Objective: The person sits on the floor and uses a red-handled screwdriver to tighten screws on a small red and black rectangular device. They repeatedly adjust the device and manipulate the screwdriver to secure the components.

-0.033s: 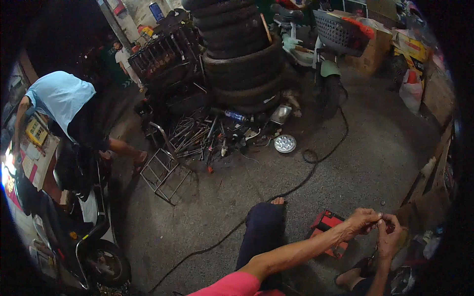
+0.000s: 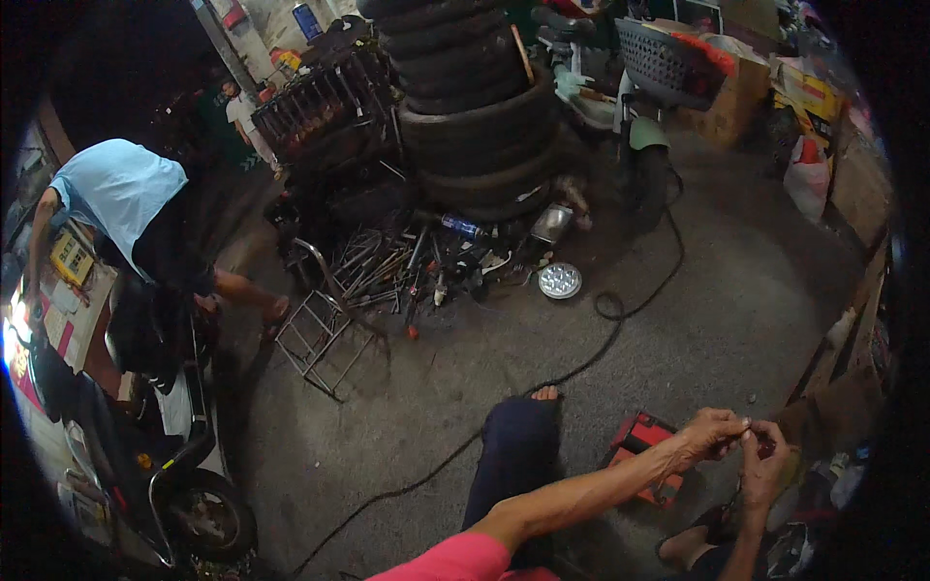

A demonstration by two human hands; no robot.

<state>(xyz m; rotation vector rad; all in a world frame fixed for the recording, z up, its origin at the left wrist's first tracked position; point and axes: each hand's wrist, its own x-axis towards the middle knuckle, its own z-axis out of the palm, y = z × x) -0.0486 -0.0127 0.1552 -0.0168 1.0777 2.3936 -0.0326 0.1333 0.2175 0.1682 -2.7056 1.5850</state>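
Observation:
At the lower right, my left hand (image 2: 715, 434) and my right hand (image 2: 763, 463) meet fingertip to fingertip. Both are closed in a pinch. Whatever sits between the fingers is too small and too hidden to name. My left forearm reaches across above a red and black case (image 2: 641, 433), hiding part of it. The case lies on the floor beside my knee, just left of the hands.
A black cable (image 2: 591, 360) winds over the floor. Ahead lie a metal rack (image 2: 325, 334), a pile of metal tools (image 2: 383, 261), a round lamp (image 2: 559, 281) and stacked tyres (image 2: 475, 136). At left, a person in light blue (image 2: 121, 194) bends over a motor scooter (image 2: 184, 465).

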